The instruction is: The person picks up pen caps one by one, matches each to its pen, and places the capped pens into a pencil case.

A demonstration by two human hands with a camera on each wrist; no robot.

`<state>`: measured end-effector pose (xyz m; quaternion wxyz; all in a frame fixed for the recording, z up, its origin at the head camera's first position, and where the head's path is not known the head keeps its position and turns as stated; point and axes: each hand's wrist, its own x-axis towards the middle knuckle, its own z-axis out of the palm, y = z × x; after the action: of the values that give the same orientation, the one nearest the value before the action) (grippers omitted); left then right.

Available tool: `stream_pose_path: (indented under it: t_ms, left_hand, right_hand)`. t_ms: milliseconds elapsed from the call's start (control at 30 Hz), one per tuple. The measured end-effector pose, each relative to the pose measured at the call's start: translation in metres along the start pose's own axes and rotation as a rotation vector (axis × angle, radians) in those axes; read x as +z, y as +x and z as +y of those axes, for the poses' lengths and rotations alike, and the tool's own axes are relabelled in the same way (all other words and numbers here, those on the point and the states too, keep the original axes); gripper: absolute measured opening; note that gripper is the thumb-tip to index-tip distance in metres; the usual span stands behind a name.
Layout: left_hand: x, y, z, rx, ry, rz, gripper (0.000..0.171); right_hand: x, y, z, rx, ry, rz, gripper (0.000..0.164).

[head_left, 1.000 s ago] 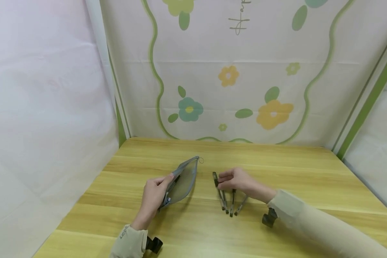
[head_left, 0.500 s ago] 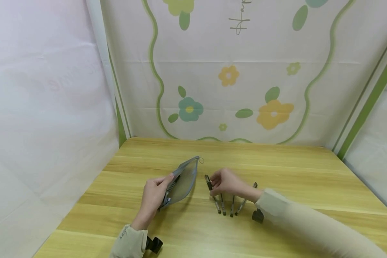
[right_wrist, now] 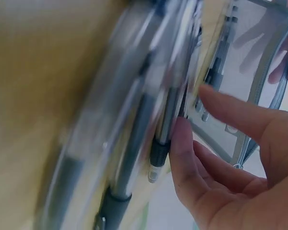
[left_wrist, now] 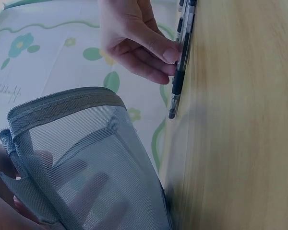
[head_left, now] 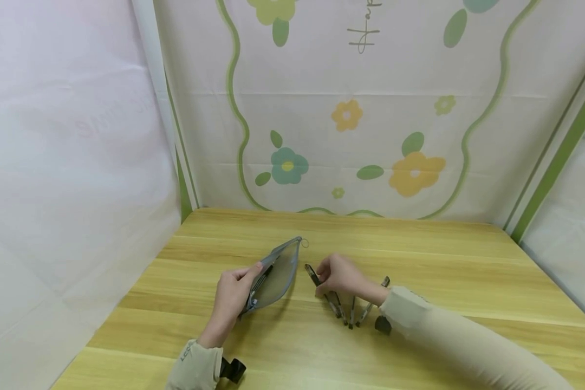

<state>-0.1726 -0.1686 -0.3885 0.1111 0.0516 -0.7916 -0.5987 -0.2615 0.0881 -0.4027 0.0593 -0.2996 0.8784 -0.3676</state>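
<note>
My left hand (head_left: 230,298) grips a grey mesh zip pouch (head_left: 284,275) by its upper edge, holding its mouth apart. Several pens (right_wrist: 216,72) show inside through the mesh in the right wrist view. To the right, my right hand (head_left: 343,276) pinches a clear-barrelled black pen (left_wrist: 179,80) between thumb and fingers, low over the table. This pen slants, its far end toward the pouch. Beneath and beside that hand lie more pens, among them a middle pen (head_left: 352,313) and a right-hand pen (head_left: 370,304), partly covered by the hand and wrist.
A wood-grain table (head_left: 292,352) carries everything. Behind it hangs a white cloth with printed flowers (head_left: 416,173), and a white sheet (head_left: 78,162) closes the left side. Black wrist cameras (head_left: 233,371) sit at both cuffs.
My right hand has shifted left toward the pouch, and the pinched pen has turned from near upright to slanting, away from the others. The left hand and pouch have stayed put.
</note>
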Motion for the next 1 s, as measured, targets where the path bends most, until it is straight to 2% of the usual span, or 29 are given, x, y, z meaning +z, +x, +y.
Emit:
stream_pose_path:
  t_ms: [200,333,467,600,800,1000]
  left_hand:
    - [-0.0003,0.0007,-0.0004,0.005,-0.005,-0.013,0.037]
    - [-0.0001,0.0005,-0.0014,0.006,0.0,-0.006,0.038]
    - [0.0008,-0.0002,-0.0013,0.001,0.001,-0.014,0.047]
    - [0.0008,-0.0004,-0.001,0.002,0.007,-0.013,0.045]
    - [-0.0007,-0.0007,-0.0009,-0.011,0.017,-0.008,0.029]
    - [-0.0002,-0.0004,-0.0018,-0.014,0.012,-0.014,0.027]
  right_hand:
    - [-0.0026,-0.0003,0.0003,-0.093,-0.08,-0.027,0.017]
    - [-0.0043,-0.0011,0.0034,-0.056,-0.067,-0.03,0.018]
    - [-0.0055,-0.0021,0.0055,0.037,0.04,-0.033,0.028]
    - [-0.0072,-0.003,0.0064,0.108,0.15,-0.043,0.027]
    - [-0.0072,-0.0036,0.0085,0.101,0.18,-0.036,0.027]
    - [-0.0055,-0.0044,0.0083,0.059,0.142,-0.038,0.031]
